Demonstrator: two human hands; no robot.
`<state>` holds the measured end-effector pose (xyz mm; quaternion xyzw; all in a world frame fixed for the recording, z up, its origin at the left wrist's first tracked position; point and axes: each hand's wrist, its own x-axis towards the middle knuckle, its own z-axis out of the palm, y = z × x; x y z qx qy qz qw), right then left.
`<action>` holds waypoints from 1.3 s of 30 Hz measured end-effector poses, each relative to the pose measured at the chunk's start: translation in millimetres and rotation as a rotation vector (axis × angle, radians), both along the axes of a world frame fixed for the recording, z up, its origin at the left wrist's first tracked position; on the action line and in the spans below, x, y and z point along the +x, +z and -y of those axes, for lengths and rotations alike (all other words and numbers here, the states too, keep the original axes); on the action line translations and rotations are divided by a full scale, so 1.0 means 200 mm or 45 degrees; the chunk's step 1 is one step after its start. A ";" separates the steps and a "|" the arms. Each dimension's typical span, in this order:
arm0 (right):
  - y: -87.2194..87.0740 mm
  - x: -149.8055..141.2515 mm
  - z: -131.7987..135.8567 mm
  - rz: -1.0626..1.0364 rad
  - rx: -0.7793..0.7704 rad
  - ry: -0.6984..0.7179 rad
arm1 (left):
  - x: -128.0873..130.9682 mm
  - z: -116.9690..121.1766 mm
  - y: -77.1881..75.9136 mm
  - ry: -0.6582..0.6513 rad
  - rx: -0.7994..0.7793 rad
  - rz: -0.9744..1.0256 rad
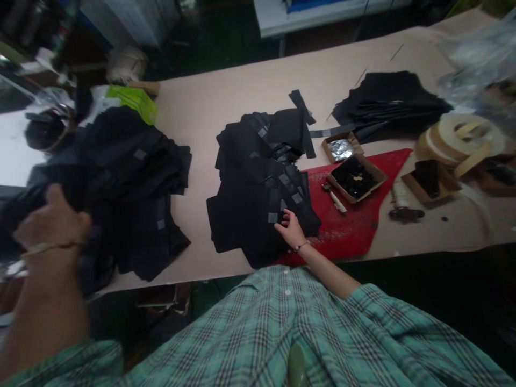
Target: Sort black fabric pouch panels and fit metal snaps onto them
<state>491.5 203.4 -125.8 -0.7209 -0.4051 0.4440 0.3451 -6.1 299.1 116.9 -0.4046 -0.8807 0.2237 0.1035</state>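
Press lightly beside the grey patch (273, 217) on the black cloth (237, 215), near side of the desk (199, 166); right hand (291, 228) there, fingers curved, left hand (54, 223) at left pile (135, 140); cannot tell either grasp.

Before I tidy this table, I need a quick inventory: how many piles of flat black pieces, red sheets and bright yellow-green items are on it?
Piles of flat black pieces: 3 (left pile, middle pile, far-right pile)
Red sheet: 1
Bright yellow-green item: 1
Total: 5
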 end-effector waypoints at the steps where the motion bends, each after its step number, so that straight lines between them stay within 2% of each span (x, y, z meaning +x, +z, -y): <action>1: -0.01 0.00 0.00 -0.070 -0.032 -0.047 | 0.01 0.00 -0.11 0.004 -0.026 0.037; 3: -0.01 0.01 -0.01 -0.204 -0.105 -0.140 | 0.10 0.01 -0.36 -0.035 -0.004 0.253; 4: -0.01 0.01 -0.02 -0.255 -0.130 -0.178 | 0.20 0.02 -0.49 -0.088 0.043 0.391; 6: -0.01 0.01 -0.03 -0.318 -0.149 -0.237 | 0.47 0.06 -0.71 -0.344 0.190 0.634; 8: -0.01 0.00 -0.03 -0.358 -0.156 -0.282 | 0.86 0.15 -0.87 -0.665 0.289 0.945; 10: -0.01 -0.02 -0.03 -0.434 -0.164 -0.303 | 1.27 0.24 -0.98 -0.925 0.167 1.294; 11: -0.01 -0.02 -0.04 -0.492 -0.167 -0.295 | 1.45 0.28 -1.01 -1.005 0.087 1.389; 13: 0.00 -0.03 -0.05 -0.604 -0.178 -0.233 | 1.72 0.33 -1.06 -1.015 0.006 1.401; 14: 0.01 -0.03 -0.06 -0.635 -0.182 -0.183 | 1.80 0.34 -1.08 -0.980 -0.004 1.379; 15: 0.01 -0.02 -0.06 -0.634 -0.172 -0.126 | 1.84 0.34 -1.09 -0.932 0.002 1.361; 17: 0.02 0.00 -0.07 -0.486 -0.071 -0.025 | 1.81 0.29 -1.10 -0.835 0.026 1.402; 19: 0.03 0.05 -0.08 -0.159 0.109 0.028 | 1.70 0.23 -1.11 -0.700 0.071 1.534; 21: 0.02 0.11 -0.08 0.205 0.211 0.038 | 1.58 0.17 -1.09 -0.509 0.200 1.606; 23: 0.01 0.15 -0.09 0.425 0.167 0.061 | 1.49 0.14 -1.05 -0.379 0.381 1.537; 24: 0.00 0.17 -0.10 0.467 0.120 0.084 | 1.47 0.14 -1.03 -0.388 0.455 1.482; 27: -0.03 0.19 -0.13 0.447 -0.007 0.112 | 1.53 0.16 -0.97 -0.656 0.462 1.441; 29: -0.04 0.20 -0.15 0.386 -0.090 0.060 | 1.62 0.19 -0.96 -0.830 0.298 1.482; 31: -0.03 0.20 -0.15 0.338 -0.146 0.014 | 1.72 0.20 -0.97 -0.894 0.113 1.506; 33: 0.01 0.20 -0.14 0.329 -0.139 0.017 | 1.79 0.20 -0.99 -0.854 0.041 1.534; 35: 0.06 0.17 -0.11 0.346 -0.063 0.089 | 1.82 0.18 -1.01 -0.732 0.065 1.607; 37: 0.12 0.13 -0.08 0.324 0.078 0.287 | 1.83 0.16 -1.03 -0.592 0.085 1.706; 39: 0.17 0.07 -0.06 0.236 0.251 0.573 | 1.82 0.15 -1.05 -0.508 0.078 1.773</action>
